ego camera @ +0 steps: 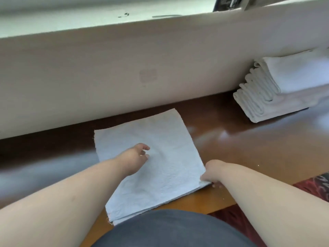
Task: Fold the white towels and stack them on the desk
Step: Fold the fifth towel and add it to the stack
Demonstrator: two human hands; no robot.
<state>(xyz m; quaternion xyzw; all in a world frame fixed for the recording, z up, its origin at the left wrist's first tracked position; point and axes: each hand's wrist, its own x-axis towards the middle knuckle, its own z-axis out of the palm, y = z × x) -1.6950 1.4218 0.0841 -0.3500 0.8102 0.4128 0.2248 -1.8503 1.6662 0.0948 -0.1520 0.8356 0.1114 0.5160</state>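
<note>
A: Where is the white towel (153, 157) found?

B: It is laid flat on the brown desk (249, 148), folded into a rough square, with its far edge just short of the pale wall (124, 77). Its near edge is partly covered by the dark shirt (169, 229).

A: And the hands?

B: The left hand (135, 157) is held over the middle of the towel, fingers loosely curled with nothing grasped; whether the cloth is touched cannot be told. The towel's near right corner is pinched by the right hand (212, 173), fingers curled round the layered edge.

A: Is anything else seen relative to the towel?

B: A stack of folded towels (277, 90) is set well to the towel's far right, against the wall. A red patterned fabric (316, 186) is seen to its right, past the desk edge.

A: Can any writing be read?

B: No legible label or brand is shown; only a faint smudge (148, 76) is seen on the wall beyond the towel.
</note>
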